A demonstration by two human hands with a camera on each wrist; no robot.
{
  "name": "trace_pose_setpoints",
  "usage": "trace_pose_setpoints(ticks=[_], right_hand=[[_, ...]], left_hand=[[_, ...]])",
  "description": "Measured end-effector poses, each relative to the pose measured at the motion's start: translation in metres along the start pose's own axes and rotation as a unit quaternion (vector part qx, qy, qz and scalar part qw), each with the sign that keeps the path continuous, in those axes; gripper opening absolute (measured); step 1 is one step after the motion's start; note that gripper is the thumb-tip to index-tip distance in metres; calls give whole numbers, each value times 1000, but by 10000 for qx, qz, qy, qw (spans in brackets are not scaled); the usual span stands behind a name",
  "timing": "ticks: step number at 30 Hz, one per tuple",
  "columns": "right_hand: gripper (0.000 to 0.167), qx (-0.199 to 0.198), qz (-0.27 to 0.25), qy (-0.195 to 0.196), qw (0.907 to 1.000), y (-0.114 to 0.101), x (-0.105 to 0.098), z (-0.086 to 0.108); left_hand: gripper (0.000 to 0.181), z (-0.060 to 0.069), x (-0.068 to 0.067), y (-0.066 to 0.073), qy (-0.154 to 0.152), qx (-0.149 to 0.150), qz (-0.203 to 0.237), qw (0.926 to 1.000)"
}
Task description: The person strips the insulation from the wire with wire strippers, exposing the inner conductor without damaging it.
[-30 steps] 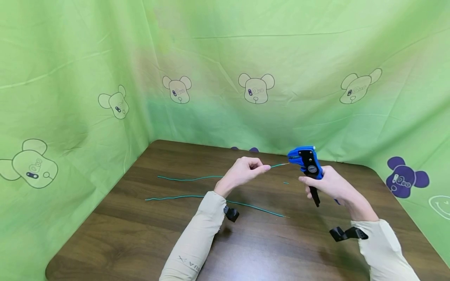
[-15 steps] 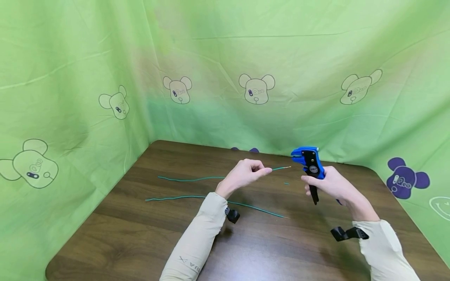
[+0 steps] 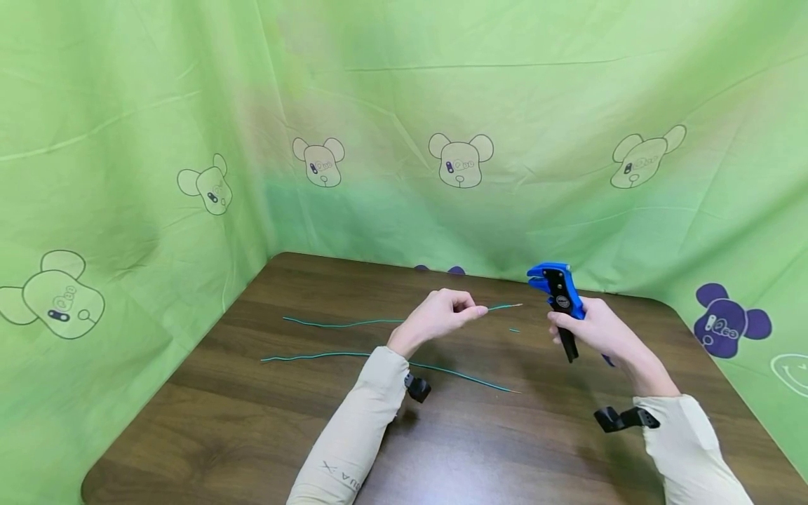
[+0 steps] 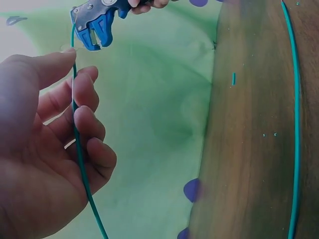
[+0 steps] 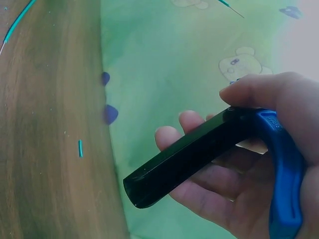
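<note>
My left hand [image 3: 435, 319] pinches a thin green wire [image 3: 501, 307] between thumb and forefinger, its bare strands pointing right. In the left wrist view this wire [image 4: 82, 164] runs down across the curled fingers and palm. A green length [image 3: 341, 325] shows left of that wrist; the wrist hides whether it joins. My right hand [image 3: 596, 326] grips a blue and black wire stripper [image 3: 560, 294] by its handles, head up. Its jaws face the wire's bare end, a gap between them. The right wrist view shows the spread black handle [image 5: 179, 159] under the thumb.
Another green wire [image 3: 454, 372] with a bared right end lies across the wooden table [image 3: 252, 435], partly behind the left forearm. A short green offcut [image 3: 514, 330] lies between the hands, with tiny scraps nearby. A green printed curtain [image 3: 391, 91] stands behind and beside the table.
The wire stripper has moved slightly right, from close by the wire's bare tip to a wider gap. My left hand and the wire's end have dropped a little.
</note>
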State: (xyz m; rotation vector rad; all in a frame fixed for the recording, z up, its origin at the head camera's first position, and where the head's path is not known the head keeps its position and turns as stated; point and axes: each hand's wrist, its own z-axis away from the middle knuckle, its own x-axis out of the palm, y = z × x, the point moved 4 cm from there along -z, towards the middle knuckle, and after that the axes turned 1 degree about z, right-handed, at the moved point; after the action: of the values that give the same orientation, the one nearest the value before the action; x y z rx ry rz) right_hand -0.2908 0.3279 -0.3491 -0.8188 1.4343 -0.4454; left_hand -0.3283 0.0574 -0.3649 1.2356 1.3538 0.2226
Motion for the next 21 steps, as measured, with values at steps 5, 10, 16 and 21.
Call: trace_pose_setpoints(ticks=[5, 10, 16, 21], right_hand=[[35, 85, 83, -99, 9999, 5, -1, -1], [33, 197, 39, -199, 9996, 12, 0, -4], [33, 302, 310, -173, 9989, 21, 0, -6], [32, 301, 623, -129, 9975, 26, 0, -7]], left_hand=[[29, -1, 4, -3, -164, -55, -111, 9998], [28, -2, 6, -5, -256, -53, -239, 9994], [26, -2, 10, -8, -444, -259, -383, 9979], [24, -2, 14, -11, -587, -375, -537, 9961]])
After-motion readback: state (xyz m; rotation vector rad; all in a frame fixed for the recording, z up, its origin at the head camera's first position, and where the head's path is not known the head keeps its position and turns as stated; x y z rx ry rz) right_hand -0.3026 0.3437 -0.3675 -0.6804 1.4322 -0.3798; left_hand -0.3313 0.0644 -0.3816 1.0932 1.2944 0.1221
